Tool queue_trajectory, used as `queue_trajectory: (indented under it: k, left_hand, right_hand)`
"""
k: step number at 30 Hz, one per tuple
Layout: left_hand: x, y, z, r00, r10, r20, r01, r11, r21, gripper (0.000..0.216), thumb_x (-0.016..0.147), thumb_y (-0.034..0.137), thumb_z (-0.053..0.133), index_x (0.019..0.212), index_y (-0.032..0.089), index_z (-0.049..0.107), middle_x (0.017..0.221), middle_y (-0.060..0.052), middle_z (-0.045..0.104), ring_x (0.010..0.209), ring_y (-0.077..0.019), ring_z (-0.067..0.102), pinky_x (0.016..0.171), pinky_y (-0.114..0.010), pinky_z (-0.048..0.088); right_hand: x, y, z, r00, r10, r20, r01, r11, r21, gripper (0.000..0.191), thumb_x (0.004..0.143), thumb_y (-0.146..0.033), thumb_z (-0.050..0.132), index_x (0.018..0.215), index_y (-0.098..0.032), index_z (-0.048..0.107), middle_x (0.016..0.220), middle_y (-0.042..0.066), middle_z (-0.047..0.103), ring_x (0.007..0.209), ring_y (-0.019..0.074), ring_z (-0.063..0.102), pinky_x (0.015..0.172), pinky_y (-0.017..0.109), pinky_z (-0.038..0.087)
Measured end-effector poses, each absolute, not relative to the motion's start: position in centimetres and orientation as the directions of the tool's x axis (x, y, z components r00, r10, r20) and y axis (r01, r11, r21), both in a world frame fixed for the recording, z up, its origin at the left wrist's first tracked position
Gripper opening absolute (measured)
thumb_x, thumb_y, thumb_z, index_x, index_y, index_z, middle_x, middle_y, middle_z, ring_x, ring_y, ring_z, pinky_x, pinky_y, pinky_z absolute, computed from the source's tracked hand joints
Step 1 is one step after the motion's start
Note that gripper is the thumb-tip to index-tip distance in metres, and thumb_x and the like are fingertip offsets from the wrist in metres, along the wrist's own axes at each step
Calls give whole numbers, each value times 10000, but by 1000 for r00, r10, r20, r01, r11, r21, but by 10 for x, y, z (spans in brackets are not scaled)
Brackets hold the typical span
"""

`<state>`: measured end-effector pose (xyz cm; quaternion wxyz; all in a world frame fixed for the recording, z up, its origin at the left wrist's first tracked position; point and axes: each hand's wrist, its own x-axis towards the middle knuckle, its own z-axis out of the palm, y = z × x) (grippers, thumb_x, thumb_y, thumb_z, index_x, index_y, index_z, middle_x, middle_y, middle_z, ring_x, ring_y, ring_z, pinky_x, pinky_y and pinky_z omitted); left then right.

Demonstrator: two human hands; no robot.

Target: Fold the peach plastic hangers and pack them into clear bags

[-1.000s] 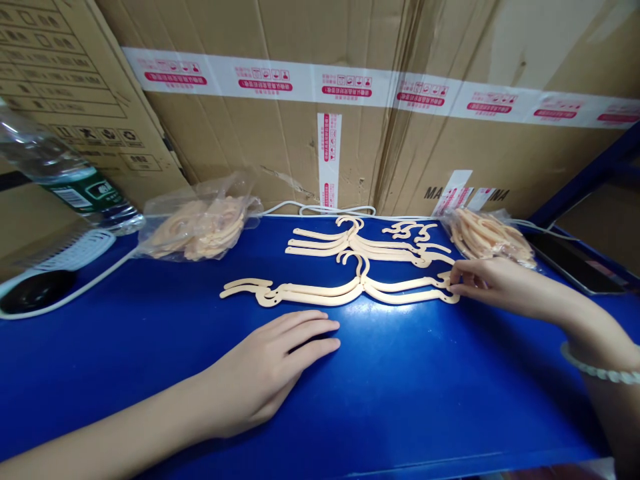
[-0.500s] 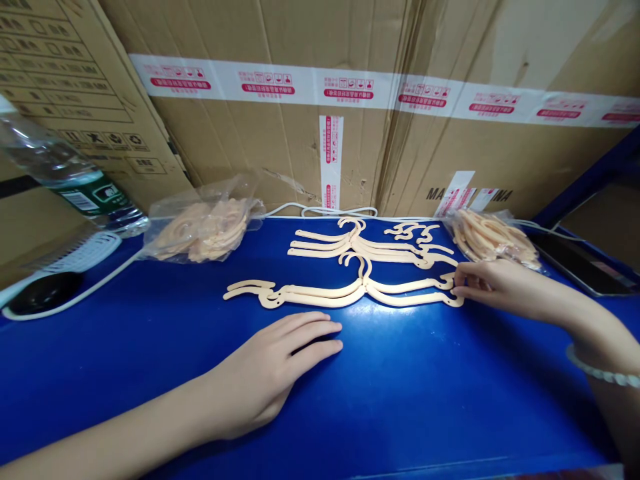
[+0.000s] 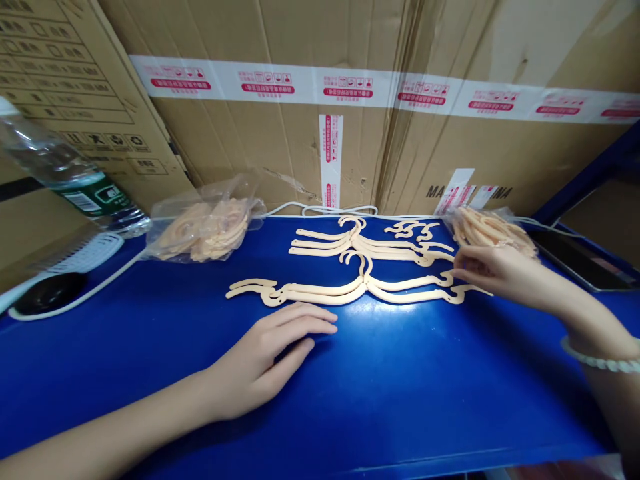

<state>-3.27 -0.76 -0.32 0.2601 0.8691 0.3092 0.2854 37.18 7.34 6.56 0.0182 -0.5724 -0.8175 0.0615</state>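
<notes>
Two beige folding clothes hangers (image 3: 327, 293) lie close together, one behind the other, on the blue tabletop (image 3: 380, 400). Their curved arms spread left and right from the central hooks, with short hooked end pieces at the tips. My right hand (image 3: 500, 270) is pinched at the right tip of the rear one of this pair; its fingers cover the end piece there. Below the left arms rests my left hand (image 3: 273, 350), open, fingers stretched to the right and holding nothing. Behind this pair is another group of beige hanger parts (image 3: 320, 247).
Small beige hook pieces (image 3: 410, 230) lie at the back. Plastic bags of beige parts stand left (image 3: 205, 230) and right (image 3: 490, 230). A water bottle (image 3: 85, 180), white hairbrush (image 3: 90, 253), black mouse-like object (image 3: 47, 293), white cable (image 3: 340, 212), phone (image 3: 575, 260) and cardboard boxes (image 3: 250, 147) surround them.
My right hand has moved slightly up, off the front hanger's right tip, whose end piece now shows extending right. My left hand has shifted a little left and up, thumb further from the fingers.
</notes>
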Motion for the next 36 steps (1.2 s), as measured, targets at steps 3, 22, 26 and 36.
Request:
queue_trajectory:
  k: [3,22,26,36]
  left_hand:
    - [-32,-7,-5,598,711,370,374,-656,656,300,1012,151,443,1198,232,665,1257,-66,695,1190,-205,649,1025,-366,541]
    - [-28,-9,-1,594,664,454,342,-719,605,254,984,132,480,1114,191,691,1140,-83,733,1094,-204,686,983,-377,547]
    - [-28,-9,-1,605,647,465,324,-733,598,259,980,119,478,1117,186,687,1141,-86,728,1094,-197,683,976,-359,545]
    - [-27,-6,-6,587,635,503,291,-745,601,241,964,99,507,1086,187,697,1111,-80,732,1069,-196,686,972,-342,530]
  right_hand:
    - [367,76,64,-334,936,113,926,348,-145,405,904,-589,484,904,-215,640,739,81,676,622,225,595,588,362,437]
    - [331,144,75,-352,936,-10,900,341,273,305,838,-83,538,977,-187,787,1057,159,769,954,296,710,774,362,483]
    - [330,147,76,-350,936,-40,900,348,263,276,847,-124,570,992,-196,793,1061,161,774,929,296,717,735,355,475]
    - [344,155,73,-290,957,17,930,278,240,207,809,-201,594,945,-190,749,884,96,767,746,238,677,606,295,388]
